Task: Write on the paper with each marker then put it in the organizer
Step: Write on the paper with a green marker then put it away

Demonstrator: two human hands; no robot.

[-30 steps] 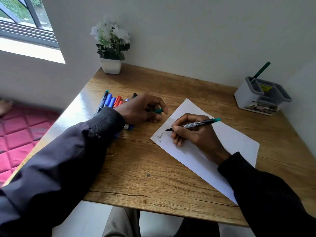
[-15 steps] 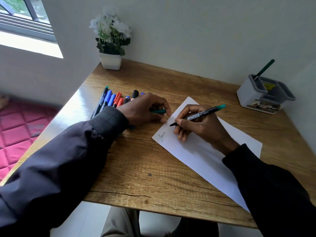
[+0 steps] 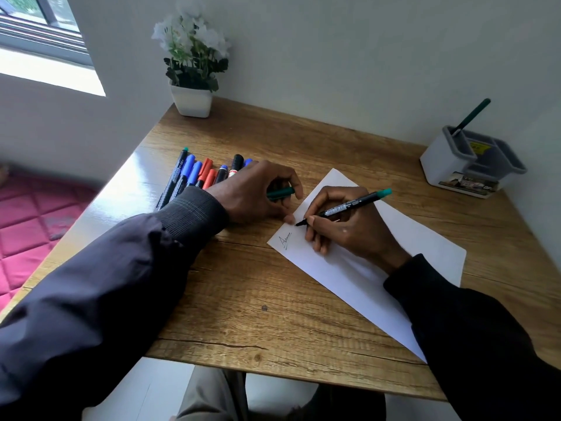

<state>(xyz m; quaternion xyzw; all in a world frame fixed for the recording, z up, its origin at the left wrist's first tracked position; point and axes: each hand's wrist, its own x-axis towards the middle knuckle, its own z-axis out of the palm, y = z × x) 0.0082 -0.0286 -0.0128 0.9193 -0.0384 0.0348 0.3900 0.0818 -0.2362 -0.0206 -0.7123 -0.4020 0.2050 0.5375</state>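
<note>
While the right hand (image 3: pixel 343 226) pinches a slim black marker (image 3: pixel 349 206) between thumb and fingers, the dark tip points down at the white paper (image 3: pixel 394 253), just above a small scribble (image 3: pixel 285 240) near the sheet's left corner. Can't tell if the tip is actually touching. The barrel's smooth plastic with a white printed label along it and a teal end, and it's tilted low with that end pointing up and right.

The left hand (image 3: pixel 252 196) is curled round a short green cap (image 3: pixel 279 192), resting on the tabletop (image 3: pixel 243 299) just beside the paper's edge. The sheet is plain and flat, lying askew on wood-grain laminate that goes glossy on the window side.

Behind the left hand there's a row of markers (image 3: pixel 194 174) lying side by side, with dark barrels and blue, red and black caps.

In the far right corner sits the organizer (image 3: pixel 440 159): boxy white plastic, grey compartments, a printed strip on the front. One green marker (image 3: pixel 472 117) leans in its back-left compartment. A square white plant pot (image 3: pixel 191 101) with white flowers sits far left. Both sleeves are dark, and the left one has a ribbed cuff.
</note>
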